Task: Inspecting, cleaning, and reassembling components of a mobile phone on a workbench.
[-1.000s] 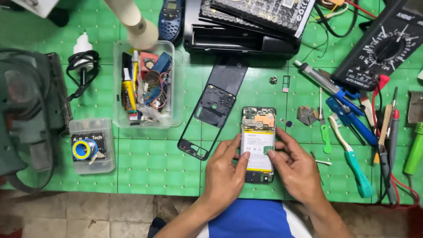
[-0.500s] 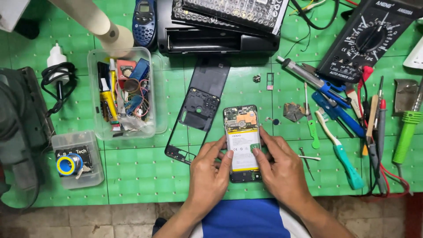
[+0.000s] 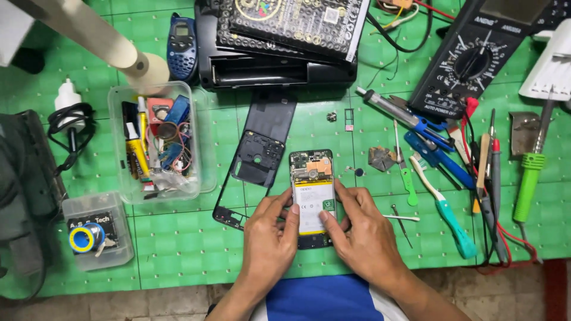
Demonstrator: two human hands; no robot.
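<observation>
An electronics repair workbench: green cutting mat point(image 3: 178, 249), multimeter point(image 3: 476, 59), soldering iron point(image 3: 529, 178), scattered screwdrivers point(image 3: 443, 208).

Green gridded mat point(image 3: 178, 249) covering the bench. At far centre, a black case point(image 3: 273, 71) is topped by a dark tray of small parts point(image 3: 297, 21), with a blue handset point(image 3: 182, 47) just to its left. Left of centre, a clear plastic box point(image 3: 156, 142) filled with mixed tools is shown; nearer, a smaller clear box point(image 3: 98, 232) holds a solder spool. A detached black phone frame point(image 3: 253, 160) lies at centre. At far right, a multimeter point(image 3: 476, 59) is seen; a green-handled soldering iron point(image 3: 528, 178) and a teal toothbrush point(image 3: 443, 208) lie below it.
</observation>
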